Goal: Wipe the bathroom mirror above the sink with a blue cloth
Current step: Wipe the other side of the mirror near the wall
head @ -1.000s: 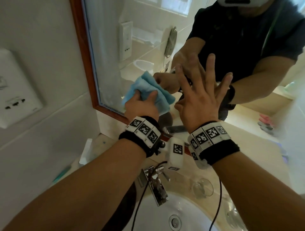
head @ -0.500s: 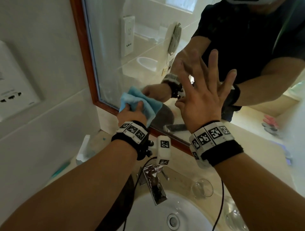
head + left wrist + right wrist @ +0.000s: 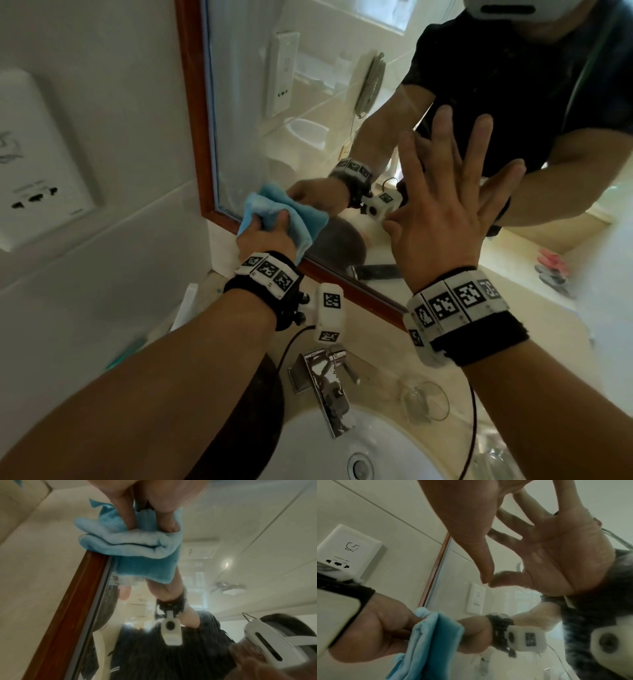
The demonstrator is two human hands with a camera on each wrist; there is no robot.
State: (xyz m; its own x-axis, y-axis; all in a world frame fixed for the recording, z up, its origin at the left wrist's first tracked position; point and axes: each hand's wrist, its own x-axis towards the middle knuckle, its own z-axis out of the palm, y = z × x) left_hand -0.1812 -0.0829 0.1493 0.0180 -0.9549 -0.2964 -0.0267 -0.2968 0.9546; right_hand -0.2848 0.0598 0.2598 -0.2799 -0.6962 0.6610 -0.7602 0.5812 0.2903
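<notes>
The blue cloth [image 3: 274,209] is bunched in my left hand [image 3: 265,236], which grips it and presses it against the mirror [image 3: 274,102] at its lower left corner. In the left wrist view the folded cloth [image 3: 130,546] overlaps the red-brown wooden frame [image 3: 68,608], with my fingers [image 3: 126,507] curled into it. My right hand [image 3: 445,192] lies flat on the glass to the right, fingers straight and spread, holding nothing. The right wrist view shows that palm [image 3: 471,520] meeting its reflection, with the cloth [image 3: 426,642] lower left.
A white socket plate [image 3: 37,164] sits on the tiled wall left of the frame. Below are a chrome faucet [image 3: 325,383], a white sink [image 3: 342,445], a clear glass [image 3: 424,401] on the counter and a white item [image 3: 186,305] by the wall.
My left hand has slid the cloth down and to the left on the glass, reaching the frame's lower left corner. The right hand has stayed flat on the mirror.
</notes>
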